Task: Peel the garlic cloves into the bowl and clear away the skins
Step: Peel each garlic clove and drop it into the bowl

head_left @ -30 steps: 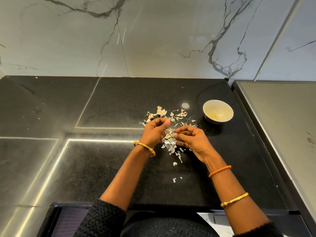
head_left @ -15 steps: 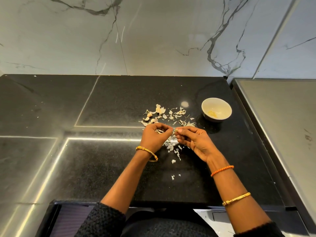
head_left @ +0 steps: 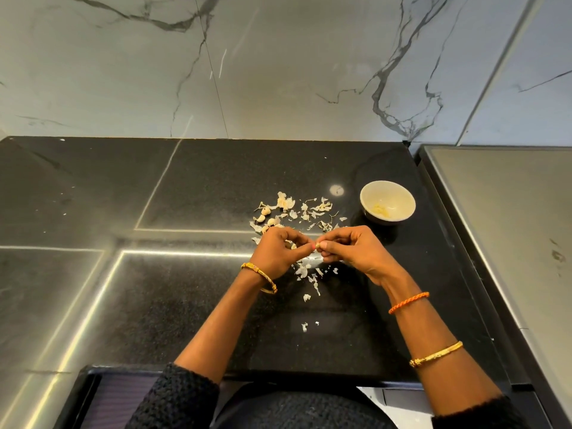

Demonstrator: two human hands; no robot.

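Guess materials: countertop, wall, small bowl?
Glossy black speckled countertop: polished granite-like stone, judging by flecks and mirror-like light reflections. White grey-veined wall: marble or marble-look slab, semi-gloss. Small cream round bowl: probably glazed ceramic, smooth sheen; could be melamine.

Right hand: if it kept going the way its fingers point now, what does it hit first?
The right hand points left, toward the left hand. Their fingertips already meet over a small garlic clove, so it would press into that clove and the left fingers first.

Our single head view, looking forward and down at the black counter (head_left: pixel 192 187), hands near, wall at 12 o'clock
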